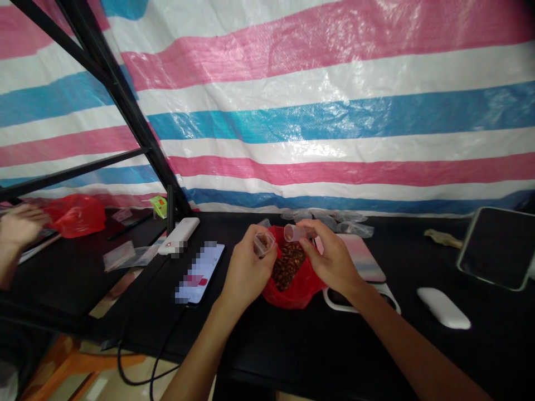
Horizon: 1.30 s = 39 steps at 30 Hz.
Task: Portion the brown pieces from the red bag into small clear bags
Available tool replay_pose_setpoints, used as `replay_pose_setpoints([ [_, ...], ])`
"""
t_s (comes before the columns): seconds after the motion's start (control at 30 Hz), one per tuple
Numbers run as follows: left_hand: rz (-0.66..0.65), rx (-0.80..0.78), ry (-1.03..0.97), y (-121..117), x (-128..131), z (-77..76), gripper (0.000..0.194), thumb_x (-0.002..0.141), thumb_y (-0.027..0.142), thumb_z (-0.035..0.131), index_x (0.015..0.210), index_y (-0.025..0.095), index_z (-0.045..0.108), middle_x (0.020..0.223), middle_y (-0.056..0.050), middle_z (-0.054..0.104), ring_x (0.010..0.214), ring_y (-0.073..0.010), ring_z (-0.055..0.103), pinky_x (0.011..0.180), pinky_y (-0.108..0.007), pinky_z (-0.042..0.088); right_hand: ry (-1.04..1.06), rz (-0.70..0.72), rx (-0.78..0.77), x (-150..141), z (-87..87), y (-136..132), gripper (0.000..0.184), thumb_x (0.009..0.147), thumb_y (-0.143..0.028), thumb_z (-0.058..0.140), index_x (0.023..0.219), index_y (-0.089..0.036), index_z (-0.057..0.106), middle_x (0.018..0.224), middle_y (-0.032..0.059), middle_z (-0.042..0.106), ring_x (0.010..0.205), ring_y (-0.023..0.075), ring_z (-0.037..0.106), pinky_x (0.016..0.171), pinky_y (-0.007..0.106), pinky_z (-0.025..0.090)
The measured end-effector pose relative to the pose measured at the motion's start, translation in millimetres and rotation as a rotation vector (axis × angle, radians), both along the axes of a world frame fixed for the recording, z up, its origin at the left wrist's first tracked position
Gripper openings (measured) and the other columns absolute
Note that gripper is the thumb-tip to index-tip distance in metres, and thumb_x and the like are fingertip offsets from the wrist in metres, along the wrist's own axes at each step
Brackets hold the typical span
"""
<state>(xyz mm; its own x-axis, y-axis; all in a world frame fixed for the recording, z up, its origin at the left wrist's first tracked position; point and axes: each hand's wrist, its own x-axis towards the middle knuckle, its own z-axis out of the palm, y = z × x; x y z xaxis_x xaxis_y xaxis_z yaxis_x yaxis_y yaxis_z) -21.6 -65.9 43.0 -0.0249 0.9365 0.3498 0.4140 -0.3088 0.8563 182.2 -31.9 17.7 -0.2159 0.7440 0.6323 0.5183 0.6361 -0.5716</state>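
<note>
our left grip (246, 273) clenches a clear cup (264, 244), our right grip (330, 259) a second cup (293, 233), just over a red bag (288, 298) of what seem seeds (288, 267).

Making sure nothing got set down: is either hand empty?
No, the left hand holds one small clear cup and the right hand holds a second clear cup, both above the red bag.

Wide pink, white and blue stripes across the plastic tarp (317, 111). Flat black on the bench (368, 356) and the metal frame (121, 106). Glossy red on the bag (295, 295) mid-bench, dark reddish brown on the seeds (287, 266) inside it. Clear, colourless plastic on the small cups (264, 244). Plain white on the mouse (443, 308) toward the right edge; soft pink fading paler on the mat (361, 257).
</note>
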Motion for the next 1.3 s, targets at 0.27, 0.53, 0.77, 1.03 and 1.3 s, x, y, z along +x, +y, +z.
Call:
replay_pose_setpoints([
  [0.27, -0.186, 0.018, 0.127, 46, 30, -25.1, 0.011, 0.087, 0.028, 0.065, 0.095, 0.024, 0.058, 0.078, 0.004, 0.065, 0.069, -0.0144, 0.061, 0.063, -0.025, 0.042, 0.042, 0.031, 0.210, -2, 5.4, -2, 0.031, 0.102, -0.015, 0.050, 0.127, -0.028, 0.062, 0.134, 0.0079, 0.065, 0.125, 0.0242, 0.062, 0.109, 0.045, 0.050],
  [0.53, -0.172, -0.007, 0.010, 41, 26, -36.4, 0.012, 0.089, 0.031, 0.064, 0.093, 0.024, 0.055, 0.074, 0.005, 0.060, 0.064, -0.0125, 0.056, 0.061, -0.024, 0.041, 0.015, -0.058, 0.252, -2, 8.5, -6, 0.034, 0.100, -0.016, 0.052, 0.130, -0.030, 0.061, 0.138, 0.0079, 0.064, 0.128, 0.0263, 0.062, 0.112, 0.049, 0.048],
  [0.77, 0.148, 0.040, 0.115, 53, -3, -24.8, 0.010, 0.087, 0.024, 0.061, 0.091, 0.024, 0.051, 0.082, 0.000, 0.063, 0.072, -0.0170, 0.062, 0.068, -0.027, 0.045, -0.312, -0.037, 0.005, 0, 5.1, -1, 0.028, 0.094, -0.016, 0.057, 0.119, -0.025, 0.064, 0.116, 0.0075, 0.068, 0.109, 0.0265, 0.065, 0.095, 0.044, 0.051],
  [1.03, 0.268, -0.256, 0.574, 51, -25, -18.3, 0.019, 0.090, 0.042, 0.056, 0.090, 0.023, 0.053, 0.097, -0.015, 0.070, 0.085, -0.0325, 0.071, 0.072, -0.036, 0.045, -0.551, 0.066, -0.140, -1, -16.8, 3, 0.035, 0.086, -0.006, 0.060, 0.116, -0.023, 0.064, 0.114, 0.0059, 0.074, 0.103, 0.0258, 0.067, 0.092, 0.042, 0.046],
  [1.3, 0.061, -0.374, 0.333, 52, -27, -33.4, 0.031, 0.079, 0.052, 0.070, 0.078, 0.021, 0.065, 0.081, -0.011, 0.076, 0.076, -0.0294, 0.071, 0.067, -0.032, 0.046, -0.503, 0.162, -0.108, -8, -15.8, -1, 0.033, 0.088, -0.006, 0.062, 0.116, -0.023, 0.066, 0.117, 0.0055, 0.075, 0.108, 0.0240, 0.067, 0.097, 0.043, 0.040],
])
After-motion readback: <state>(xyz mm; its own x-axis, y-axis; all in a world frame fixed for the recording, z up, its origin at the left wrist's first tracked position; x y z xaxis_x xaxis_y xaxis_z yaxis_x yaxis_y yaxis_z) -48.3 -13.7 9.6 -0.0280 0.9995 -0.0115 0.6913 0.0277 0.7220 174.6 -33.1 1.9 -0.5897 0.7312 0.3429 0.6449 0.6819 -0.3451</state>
